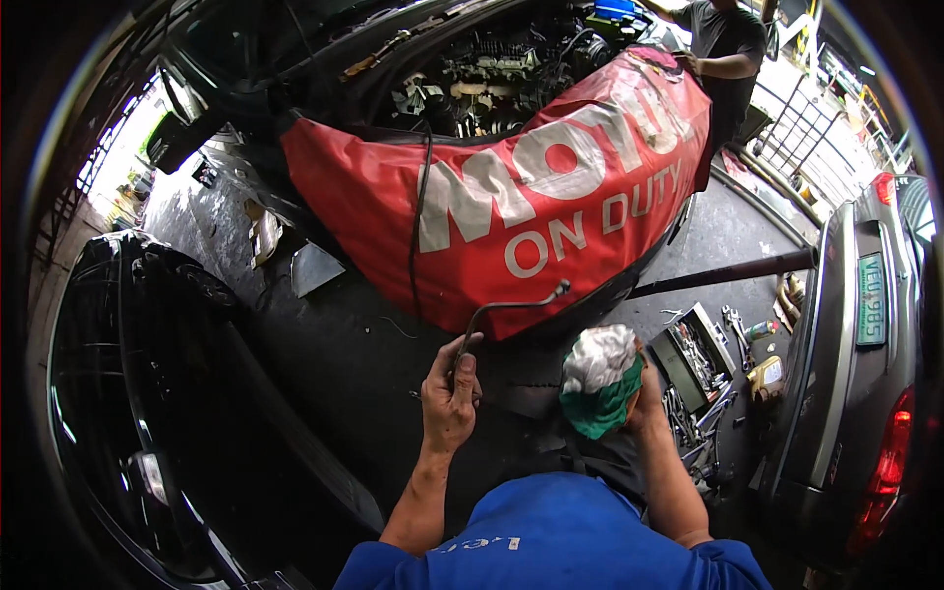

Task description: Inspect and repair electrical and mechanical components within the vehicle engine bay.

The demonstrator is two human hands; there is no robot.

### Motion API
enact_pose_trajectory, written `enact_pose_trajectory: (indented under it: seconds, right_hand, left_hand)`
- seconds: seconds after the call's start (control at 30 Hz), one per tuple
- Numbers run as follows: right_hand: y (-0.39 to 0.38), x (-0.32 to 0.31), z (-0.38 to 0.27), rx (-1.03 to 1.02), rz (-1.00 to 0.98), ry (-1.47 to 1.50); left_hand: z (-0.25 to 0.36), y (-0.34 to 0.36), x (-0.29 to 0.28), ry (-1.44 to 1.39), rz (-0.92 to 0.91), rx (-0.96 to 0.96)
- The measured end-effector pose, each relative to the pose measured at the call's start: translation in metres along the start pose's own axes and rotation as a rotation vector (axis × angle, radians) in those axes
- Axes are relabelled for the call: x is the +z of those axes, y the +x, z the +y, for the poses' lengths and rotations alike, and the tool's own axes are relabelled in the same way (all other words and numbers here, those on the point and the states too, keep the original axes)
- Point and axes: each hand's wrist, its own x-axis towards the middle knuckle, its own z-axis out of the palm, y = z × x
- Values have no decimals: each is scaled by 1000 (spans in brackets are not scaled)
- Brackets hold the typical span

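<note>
My left hand (452,393) is closed around the lower end of a thin bent metal tube (511,306). The tube rises from my fist, then bends to the right and ends in a small fitting. To the right, my right hand (648,391) grips a bunched white and green rag (600,379); the rag hides part of its fingers. The rag and the tube are apart. Behind them a red cover with large white lettering (393,211) hangs over the front of a car, with a dark cord lying across it.
The car's engine (492,88) lies exposed behind the cover, and another person (726,49) stands at its right. On the floor at right are a toolbox (696,359), several wrenches (693,433) and a yellowish bottle (765,378). Parked cars flank me: a black one (177,393) and a grey one (836,344).
</note>
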Motion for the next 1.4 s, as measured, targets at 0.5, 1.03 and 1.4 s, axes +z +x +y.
enact_pose_trajectory:
  seconds: [0.5,1.03,1.4]
  right_hand:
    - [148,265,-142,190,-15,-133]
    - [142,361,-109,-27,-250,-488]
    - [181,403,-78,-164,-408,-735]
  left_hand:
    - [154,165,65,379,167,-38]
    - [213,203,1,131,119,-140]
    - [223,247,-62,222,99,-17]
